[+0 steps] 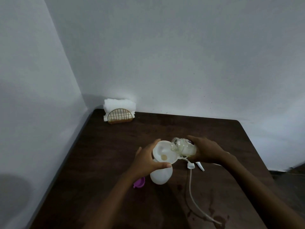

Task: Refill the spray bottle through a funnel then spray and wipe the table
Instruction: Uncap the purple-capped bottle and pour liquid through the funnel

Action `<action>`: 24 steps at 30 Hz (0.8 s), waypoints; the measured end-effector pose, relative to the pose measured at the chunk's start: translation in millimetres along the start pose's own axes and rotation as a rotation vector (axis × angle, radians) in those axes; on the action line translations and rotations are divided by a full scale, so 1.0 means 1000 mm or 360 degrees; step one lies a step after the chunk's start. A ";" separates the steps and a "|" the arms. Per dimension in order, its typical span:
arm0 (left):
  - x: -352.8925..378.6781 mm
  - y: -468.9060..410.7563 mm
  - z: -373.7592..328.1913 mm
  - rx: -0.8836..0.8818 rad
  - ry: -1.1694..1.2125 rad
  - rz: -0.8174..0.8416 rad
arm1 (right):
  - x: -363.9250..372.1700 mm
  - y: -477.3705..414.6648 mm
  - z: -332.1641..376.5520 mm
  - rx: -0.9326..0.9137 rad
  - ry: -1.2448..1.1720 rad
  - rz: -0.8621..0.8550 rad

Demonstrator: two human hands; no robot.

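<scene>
Refill under way: left hand (147,160) held the funnel (165,152) on the spray bottle (161,177); right hand (208,151) gripped the tipped refill bottle (184,147). Spraying and wiping remained.

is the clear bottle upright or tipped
Tipped: the right hand holds the clear bottle nearly on its side, open mouth over the funnel.

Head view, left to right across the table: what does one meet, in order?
Napkin holder → purple cap → funnel → refill bottle → right hand. Left out for overlap: left hand, spray bottle, spray head.
</scene>
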State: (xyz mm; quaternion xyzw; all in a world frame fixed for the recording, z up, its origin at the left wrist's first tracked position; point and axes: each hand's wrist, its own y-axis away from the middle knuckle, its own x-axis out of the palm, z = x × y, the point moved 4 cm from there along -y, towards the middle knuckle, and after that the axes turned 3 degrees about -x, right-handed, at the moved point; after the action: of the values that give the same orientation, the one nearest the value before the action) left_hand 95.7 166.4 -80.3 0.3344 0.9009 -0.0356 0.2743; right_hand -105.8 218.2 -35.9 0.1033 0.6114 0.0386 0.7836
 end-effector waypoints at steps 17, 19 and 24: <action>0.001 0.000 0.000 0.0008 0.0016 0.0014 | -0.004 0.002 0.003 -0.0018 -0.0027 0.0013; 0.001 0.000 0.000 0.0007 0.0018 0.0005 | -0.003 0.002 0.002 -0.0018 -0.0038 0.0020; 0.001 0.001 0.001 -0.0003 0.0005 0.0001 | -0.002 0.001 0.001 -0.0001 -0.0035 0.0025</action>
State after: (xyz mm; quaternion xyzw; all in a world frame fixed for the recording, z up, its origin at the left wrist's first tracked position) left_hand 95.9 167.1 -81.4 0.3344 0.9013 -0.0341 0.2733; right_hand -105.2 218.6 -34.0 0.1081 0.6019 0.0438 0.7900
